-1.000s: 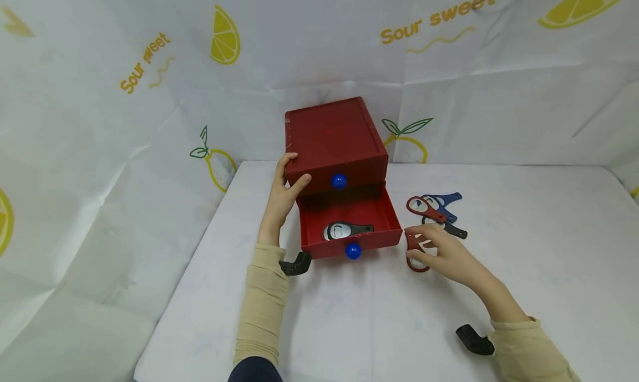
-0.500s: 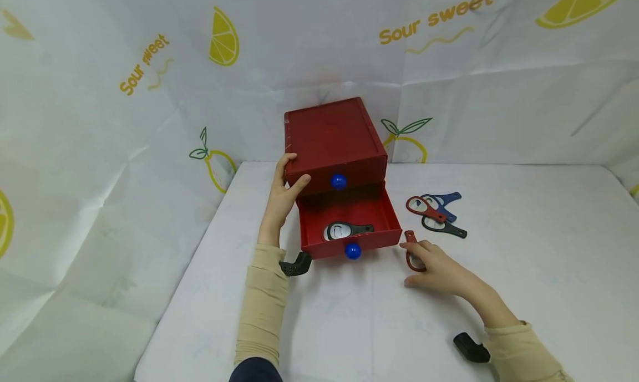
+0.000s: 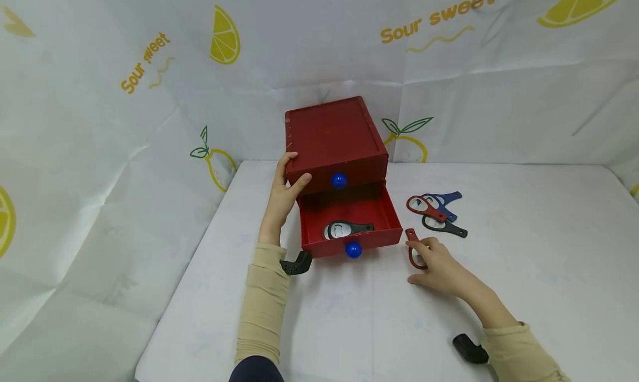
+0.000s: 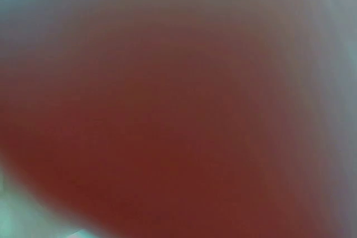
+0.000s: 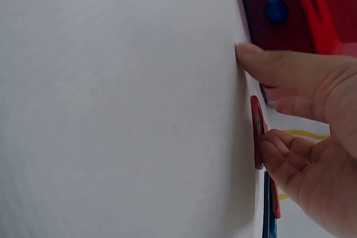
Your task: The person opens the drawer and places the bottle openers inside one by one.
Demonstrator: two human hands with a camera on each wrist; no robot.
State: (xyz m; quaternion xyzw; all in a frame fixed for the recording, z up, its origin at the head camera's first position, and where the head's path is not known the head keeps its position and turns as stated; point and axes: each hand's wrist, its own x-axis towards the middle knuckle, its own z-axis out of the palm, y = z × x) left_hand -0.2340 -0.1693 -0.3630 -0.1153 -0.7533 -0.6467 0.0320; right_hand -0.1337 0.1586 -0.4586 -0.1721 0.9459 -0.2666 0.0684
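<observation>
My left hand [image 3: 282, 202] holds the left front corner of a red two-drawer box [image 3: 331, 135], thumb on its front face and fingers along its side. Its lower drawer [image 3: 379, 239] is pulled out, with a black magnifying glass [image 3: 359, 228] lying inside over another pale lens. To the right, my right hand [image 3: 441, 266] is low over a red magnifying glass [image 3: 411, 235] on the table, partly covering its lens. In the right wrist view, fingertips are right at that red magnifying glass [image 5: 257, 137], while the thumb stands apart from it. Only a red blur fills the left wrist view.
Behind the right hand lies a small pile: another red magnifying glass [image 3: 424, 207], blue magnifying glasses [image 3: 451, 197] and a black one [image 3: 455, 230]. Blue knobs [image 3: 353, 250] stick out from the drawer fronts. A printed white cloth [image 3: 319, 49] rises behind the white table [image 3: 539, 249].
My right hand has moved back toward me from the handle end of the red magnifying glass, and its thumb has spread away. The left hand and the box have stayed put.
</observation>
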